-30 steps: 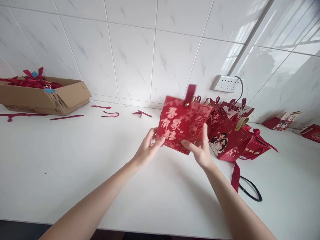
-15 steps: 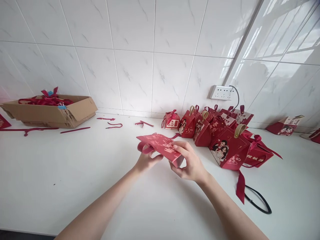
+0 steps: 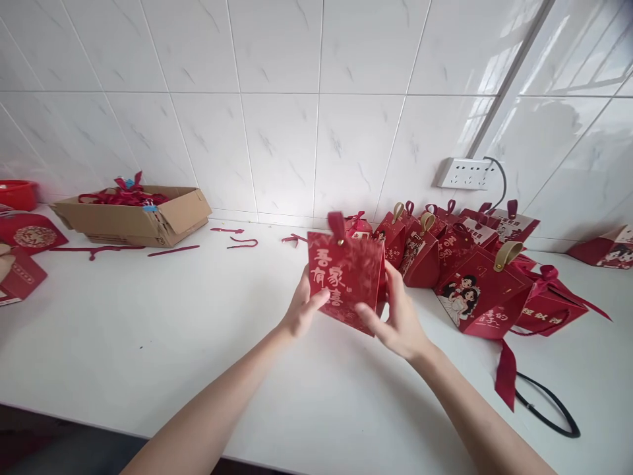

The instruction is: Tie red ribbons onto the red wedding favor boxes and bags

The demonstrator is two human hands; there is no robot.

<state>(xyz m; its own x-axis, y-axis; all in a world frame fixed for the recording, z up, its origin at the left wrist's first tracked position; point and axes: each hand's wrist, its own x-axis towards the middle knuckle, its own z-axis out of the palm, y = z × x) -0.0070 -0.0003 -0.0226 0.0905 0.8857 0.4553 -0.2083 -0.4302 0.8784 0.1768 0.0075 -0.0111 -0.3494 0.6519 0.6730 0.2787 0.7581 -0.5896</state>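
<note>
Between my two hands is a red gift box (image 3: 349, 280) with pale printed characters and a ribbon loop at its top. It is held upright above the white table, its printed face toward me. My left hand (image 3: 302, 307) grips the left edge, thumb on the front and fingers hidden behind. My right hand (image 3: 398, 320) is closed round the right side, its thumb over the lower front corner. Just behind and to the right stand several finished red gift boxes (image 3: 472, 290) with ribbon or gold loops.
An open cardboard box (image 3: 131, 221) of red ribbons stands at the back left. Ribbon scraps (image 3: 173, 251) lie along the wall. More red boxes (image 3: 30, 231) sit at the far left. A black cord loop (image 3: 548, 402) lies at the right, below a wall socket (image 3: 467, 174).
The gift box has been turned from lying nearly flat to upright, its printed face now toward me. My left hand has shifted to its left edge. The view has swung slightly left.
</note>
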